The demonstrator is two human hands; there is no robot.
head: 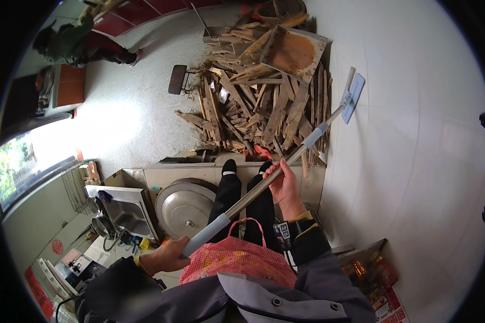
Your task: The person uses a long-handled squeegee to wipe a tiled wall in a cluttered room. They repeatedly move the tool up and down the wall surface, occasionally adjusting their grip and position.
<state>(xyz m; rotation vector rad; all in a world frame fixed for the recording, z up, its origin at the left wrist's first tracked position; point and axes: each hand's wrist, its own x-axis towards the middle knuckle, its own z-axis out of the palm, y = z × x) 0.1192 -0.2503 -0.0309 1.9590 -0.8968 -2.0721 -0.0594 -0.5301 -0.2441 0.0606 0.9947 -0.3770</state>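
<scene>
I hold a flat mop by its long metal pole, which slants up to the right across my view. My left hand is closed around the grey grip at the pole's lower end. Further up, my right hand wraps the bare metal from below. The blue-grey flat mop head is at the white tiled wall; whether it presses on the tiles I cannot tell. A red checked apron covers my front, below the pole.
A firewood pile lies before my feet, a stained square tray on top. Left are a large metal lid, a steel sink and a small stool. Another person stands far left. Packages sit lower right.
</scene>
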